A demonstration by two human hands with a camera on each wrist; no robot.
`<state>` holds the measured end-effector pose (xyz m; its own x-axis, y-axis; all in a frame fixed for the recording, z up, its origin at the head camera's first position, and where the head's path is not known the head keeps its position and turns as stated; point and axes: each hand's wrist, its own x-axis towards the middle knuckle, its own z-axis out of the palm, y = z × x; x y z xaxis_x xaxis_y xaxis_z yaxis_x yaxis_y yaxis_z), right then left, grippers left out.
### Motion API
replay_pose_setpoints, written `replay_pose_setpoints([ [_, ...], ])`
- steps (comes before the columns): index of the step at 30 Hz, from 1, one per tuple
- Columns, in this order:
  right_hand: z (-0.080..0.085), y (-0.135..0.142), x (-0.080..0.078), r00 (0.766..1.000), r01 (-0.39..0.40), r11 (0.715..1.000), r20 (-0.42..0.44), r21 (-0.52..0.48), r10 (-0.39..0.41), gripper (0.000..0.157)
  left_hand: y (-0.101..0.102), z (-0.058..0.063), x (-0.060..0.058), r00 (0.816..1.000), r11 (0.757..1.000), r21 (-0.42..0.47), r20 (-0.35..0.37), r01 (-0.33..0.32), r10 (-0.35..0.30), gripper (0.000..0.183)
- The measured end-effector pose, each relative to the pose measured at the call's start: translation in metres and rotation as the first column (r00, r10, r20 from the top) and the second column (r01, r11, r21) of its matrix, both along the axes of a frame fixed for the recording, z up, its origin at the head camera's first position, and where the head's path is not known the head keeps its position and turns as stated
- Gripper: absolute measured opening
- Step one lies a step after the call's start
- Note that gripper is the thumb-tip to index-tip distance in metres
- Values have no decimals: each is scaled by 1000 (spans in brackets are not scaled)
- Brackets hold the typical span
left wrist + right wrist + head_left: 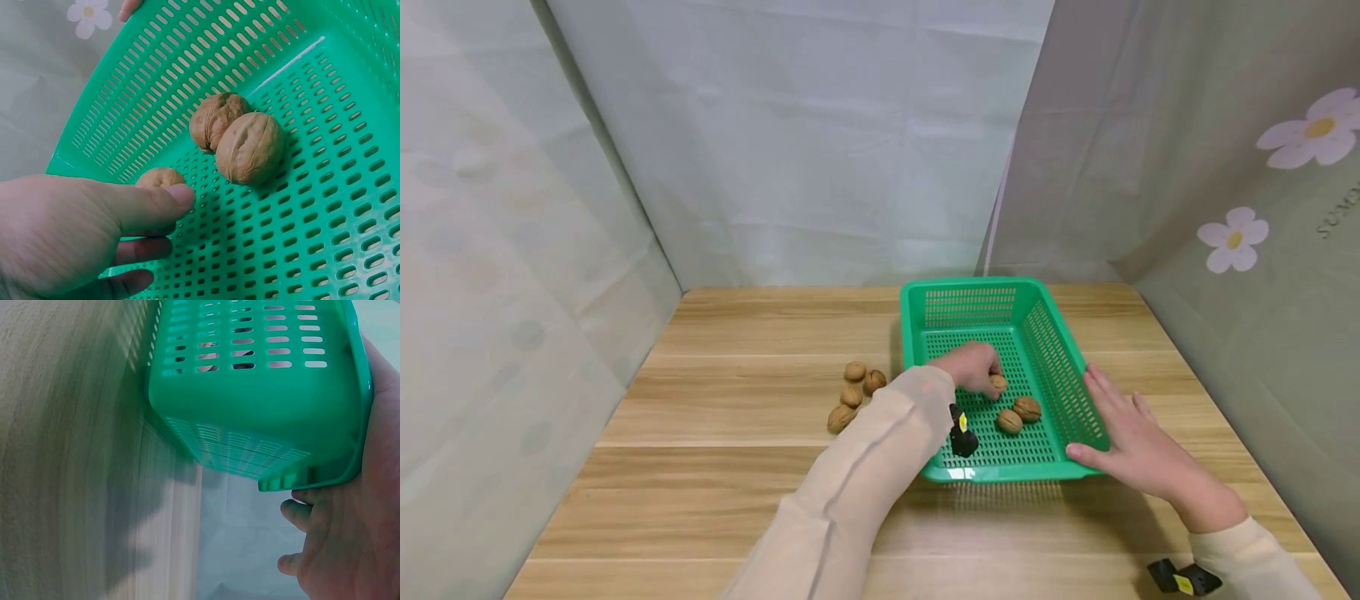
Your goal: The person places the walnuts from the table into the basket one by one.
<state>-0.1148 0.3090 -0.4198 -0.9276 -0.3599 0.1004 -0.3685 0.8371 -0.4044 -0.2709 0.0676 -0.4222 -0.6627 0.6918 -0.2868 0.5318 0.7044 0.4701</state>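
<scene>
A green plastic basket with slotted walls stands on the wooden table. My left hand reaches into it and pinches a walnut, partly hidden behind the thumb in the left wrist view. Close by on the basket floor, two more walnuts touch each other, one darker walnut and one lighter walnut. On the right rim rests my right hand, its fingers spread and fairly straight, with the thumb at the near corner. The right wrist view shows its palm against the rim.
Left of the basket, several loose walnuts lie on the table, partly beside my left sleeve. Pale cloth hangs behind the table, with more along both sides.
</scene>
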Motion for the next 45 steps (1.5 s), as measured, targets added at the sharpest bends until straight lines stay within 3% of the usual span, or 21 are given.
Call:
replay_pose_setpoints([
  [12,0,0,1,1000,1,1000,9,-12,-1,101,2,-9,-2,999,999,-33,17,43,-43,27],
  [28,-3,2,-1,1000,-3,1000,6,-11,3,102,1,-2,2,999,999,-37,33,9,-7,29],
  [34,-1,1,0,1000,-5,1000,9,-7,5,102,1,3,4,1000,1000,-6,0,17,-17,27],
  [39,-1,0,0,1000,-5,1000,7,-16,5,101,-1,16,6,998,996,77,-11,55,-54,32],
  [45,0,-1,1,1000,-5,1000,11,-28,6,101,-19,46,8,995,984,151,-58,89,-81,34],
])
